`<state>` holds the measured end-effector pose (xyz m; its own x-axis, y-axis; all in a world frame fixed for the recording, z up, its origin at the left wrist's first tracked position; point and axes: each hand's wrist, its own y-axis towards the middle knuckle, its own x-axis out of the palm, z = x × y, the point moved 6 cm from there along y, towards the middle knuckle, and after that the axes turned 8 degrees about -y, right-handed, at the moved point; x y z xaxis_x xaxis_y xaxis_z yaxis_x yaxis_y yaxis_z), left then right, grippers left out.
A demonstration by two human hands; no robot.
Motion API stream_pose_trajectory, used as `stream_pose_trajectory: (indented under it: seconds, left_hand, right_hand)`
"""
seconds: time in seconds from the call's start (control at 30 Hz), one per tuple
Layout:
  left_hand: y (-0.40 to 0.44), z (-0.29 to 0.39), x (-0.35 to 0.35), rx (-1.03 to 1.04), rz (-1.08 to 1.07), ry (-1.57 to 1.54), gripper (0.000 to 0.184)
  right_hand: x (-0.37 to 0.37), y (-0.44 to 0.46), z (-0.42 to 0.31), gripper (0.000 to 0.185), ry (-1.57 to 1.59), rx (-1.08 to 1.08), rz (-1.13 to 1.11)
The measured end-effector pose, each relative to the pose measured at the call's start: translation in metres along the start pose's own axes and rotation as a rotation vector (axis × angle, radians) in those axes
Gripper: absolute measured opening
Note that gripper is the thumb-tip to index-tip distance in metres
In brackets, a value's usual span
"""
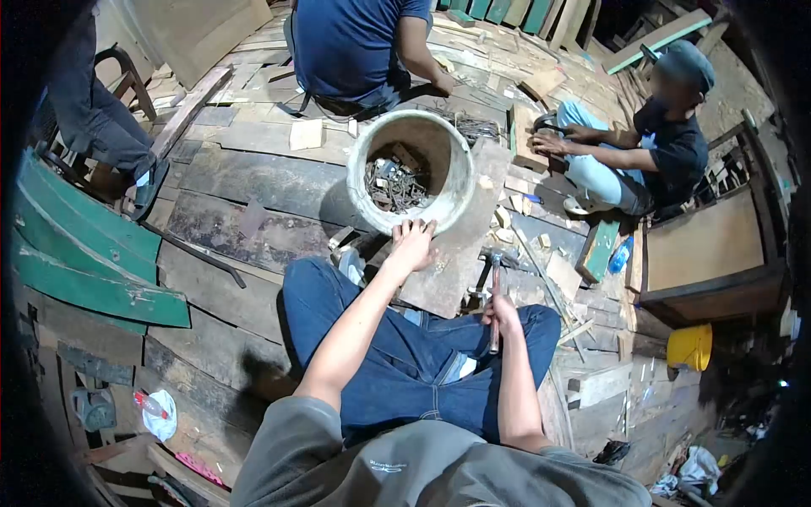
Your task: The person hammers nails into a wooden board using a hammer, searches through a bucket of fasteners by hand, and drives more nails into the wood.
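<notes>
In front of my crossed legs stands a pale, worn bucket (361,190), tilted slightly toward me. A tangle of rusty nails and metal scraps (395,186) lies at its bottom. My left hand (410,245) grips the bucket's near rim, its fingertips hooked at the edge. A hammer (495,283) is held upright in my right hand (503,313), closed around the handle above my right thigh. The hammer's metal head points away from me, over a board (443,275) on the floor.
A person in blue (351,51) sits beyond the bucket. Another person (676,152) at the right has both hands at a wooden block (525,139). Green boards (93,245) lie left. Wood offcuts, a blue bottle (621,255) and a yellow bucket (688,347) are at the right.
</notes>
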<state>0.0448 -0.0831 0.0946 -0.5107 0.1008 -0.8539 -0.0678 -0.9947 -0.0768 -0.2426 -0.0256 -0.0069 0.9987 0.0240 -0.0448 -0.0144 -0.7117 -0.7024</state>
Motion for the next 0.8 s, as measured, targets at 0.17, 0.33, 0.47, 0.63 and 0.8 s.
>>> stream_pose_trajectory:
  seconds: [0.17, 0.33, 0.47, 0.63, 0.8]
  left_hand:
    - [0.008, 0.002, -0.002, 0.004, -0.060, 0.006, 0.083]
    - [0.012, 0.002, -0.010, -0.041, -0.158, -0.005, 0.092]
    - [0.014, 0.008, -0.017, -0.071, -0.210, -0.029, 0.097]
    - [0.013, 0.008, -0.022, -0.062, -0.231, -0.075, 0.099]
    - [0.015, 0.004, -0.018, -0.066, -0.266, -0.092, 0.097]
  right_hand:
    - [0.011, -0.036, -0.056, 0.046, -0.963, -0.153, 0.343]
    - [0.043, -0.080, -0.154, 0.043, -1.335, -0.359, 0.592]
    - [0.078, -0.042, -0.230, 0.028, -1.100, -0.854, 0.436]
    - [0.189, -0.005, -0.285, 0.020, -1.035, -0.994, 0.066]
    - [0.269, 0.069, -0.281, 0.022, -1.433, -0.927, -0.193]
